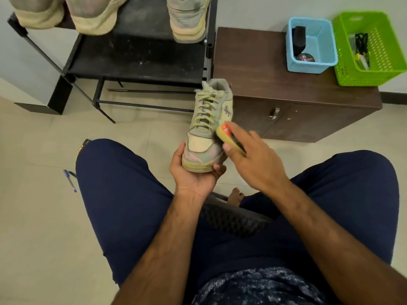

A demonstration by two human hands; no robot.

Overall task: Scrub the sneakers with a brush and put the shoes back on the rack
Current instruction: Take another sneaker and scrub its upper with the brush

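Observation:
A worn grey and cream sneaker (209, 124) with yellowish laces is held in front of my knees, toe toward me. My left hand (193, 172) grips its toe and sole from below. My right hand (251, 155) holds a yellow brush (226, 135) with a red label against the sneaker's right side near the toe. The black shoe rack (141, 60) stands behind, at upper left. Three similar sneakers sit on its upper shelf: two (66, 12) at the left and one (189, 18) at the right.
A brown cabinet (275, 84) stands right of the rack, with a blue basket (310, 45) and a green basket (372, 47) on top. A pen (70, 180) lies on the tiled floor at left. I sit on a black mesh chair (231, 219).

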